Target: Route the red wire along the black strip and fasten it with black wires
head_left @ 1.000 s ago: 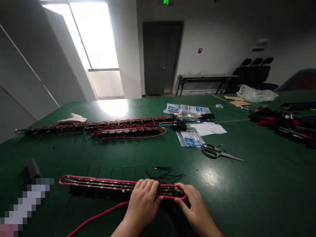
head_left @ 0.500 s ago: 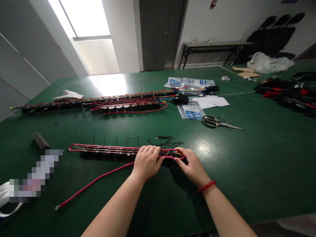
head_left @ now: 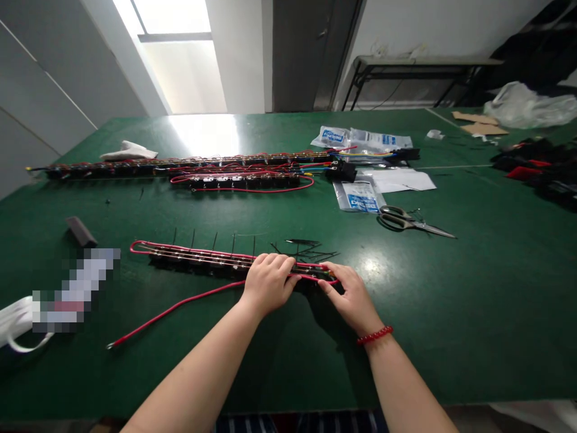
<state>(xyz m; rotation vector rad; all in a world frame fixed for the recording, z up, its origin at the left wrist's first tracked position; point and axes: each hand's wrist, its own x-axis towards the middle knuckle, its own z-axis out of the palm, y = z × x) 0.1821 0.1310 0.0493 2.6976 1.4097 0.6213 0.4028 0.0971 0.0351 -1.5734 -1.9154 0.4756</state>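
Note:
A long black strip with metal bars (head_left: 211, 260) lies across the table in front of me. A thick red cable (head_left: 180, 307) runs along its top, bends back at both ends, and trails off to the lower left to a metal lug. My left hand (head_left: 268, 281) is closed over the strip right of its middle, fingers on the far side and thumb on the near run of cable. At the right end, my right hand (head_left: 350, 296) has its fingers and thumb around the cable's bend. Thin black cable ties (head_left: 215, 241) stick up behind the strip.
Loose black ties (head_left: 311, 248) lie just beyond my hands. Scissors (head_left: 412, 222) rest to the right near plastic bags (head_left: 360, 195). Further back are another wired strip (head_left: 243, 181) and a longer one (head_left: 99, 168). A grey block (head_left: 81, 231) sits at left.
The camera view has shifted, so the table and things on it appear higher and slightly rotated. Both hands keep nearly the same hold on the strip and cable.

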